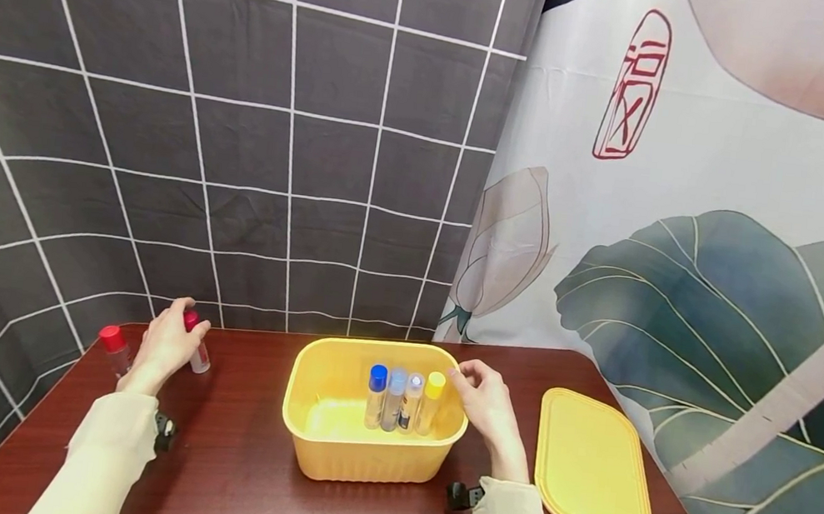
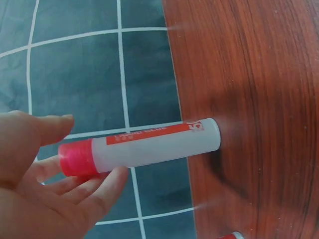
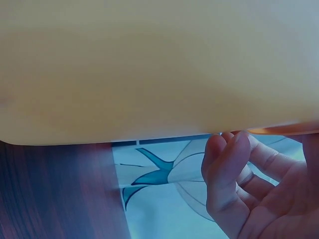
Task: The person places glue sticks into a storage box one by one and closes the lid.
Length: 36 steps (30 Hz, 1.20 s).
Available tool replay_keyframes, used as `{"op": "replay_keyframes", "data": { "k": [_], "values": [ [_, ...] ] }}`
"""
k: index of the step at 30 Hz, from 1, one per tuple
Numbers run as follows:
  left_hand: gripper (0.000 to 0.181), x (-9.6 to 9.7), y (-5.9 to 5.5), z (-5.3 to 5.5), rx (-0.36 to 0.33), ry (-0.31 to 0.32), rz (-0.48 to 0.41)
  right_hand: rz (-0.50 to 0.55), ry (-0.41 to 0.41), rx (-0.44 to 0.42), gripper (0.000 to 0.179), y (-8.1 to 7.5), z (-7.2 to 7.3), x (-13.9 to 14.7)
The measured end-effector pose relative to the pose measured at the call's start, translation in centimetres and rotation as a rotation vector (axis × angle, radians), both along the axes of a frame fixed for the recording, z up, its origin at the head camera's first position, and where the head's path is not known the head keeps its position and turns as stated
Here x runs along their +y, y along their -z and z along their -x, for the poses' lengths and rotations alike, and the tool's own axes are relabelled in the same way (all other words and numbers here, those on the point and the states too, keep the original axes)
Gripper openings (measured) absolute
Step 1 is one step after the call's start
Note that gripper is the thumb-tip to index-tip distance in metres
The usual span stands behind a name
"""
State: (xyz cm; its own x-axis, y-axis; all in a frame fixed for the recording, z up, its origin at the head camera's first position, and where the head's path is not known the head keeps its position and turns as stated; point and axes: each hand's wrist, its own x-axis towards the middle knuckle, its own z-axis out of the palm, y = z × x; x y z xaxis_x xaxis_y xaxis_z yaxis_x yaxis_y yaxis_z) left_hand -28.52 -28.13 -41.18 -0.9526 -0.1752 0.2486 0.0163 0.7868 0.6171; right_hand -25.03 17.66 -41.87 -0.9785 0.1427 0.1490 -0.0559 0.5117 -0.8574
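My left hand [image 1: 165, 342] is at a red-capped liquid glue bottle [image 2: 157, 148], beside the table's far left edge. In the left wrist view the fingers curve around the cap's side, while the thumb stands apart from the cap. Farther left stands another red-capped bottle [image 1: 117, 348], partly behind the hand. At the right end of a yellow plastic box [image 1: 364, 457], my right hand [image 1: 485, 403] pinches the rim between thumb and fingers. Inside the box, several glue bottles stand in a row, among them one with a blue cap [image 1: 378, 379] and one with a yellow cap [image 1: 434, 387].
A yellow lid [image 1: 593, 469] lies flat on the brown table [image 1: 233, 456], right of the box. Behind the table hang a dark grid-patterned cloth [image 1: 332, 156] and a flower-printed curtain [image 1: 547, 120]. Dark cameras are strapped at both wrists.
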Motion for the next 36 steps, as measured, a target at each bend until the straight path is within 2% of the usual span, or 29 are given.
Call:
{"op": "replay_keyframes", "data": {
  "k": [10,23,29,36],
  "values": [
    [0.047,-0.9,0.4,-0.6,-0.021,-0.053,0.011,0.004,-0.007,0.012,0.017,0.0,0.0,0.0],
    [0.043,-1.0,0.6,-0.6,0.014,-0.056,0.022,0.021,-0.001,-0.02,0.017,0.2,0.0,0.0],
    [0.043,-0.3,-0.3,-0.6,0.072,-0.036,0.027,0.006,0.001,-0.006,0.017,0.0,0.0,0.0],
    [0.04,0.9,-2.4,-1.0,0.165,0.03,0.051,0.0,0.003,0.01,0.017,0.2,0.1,0.1]
  ]
}}
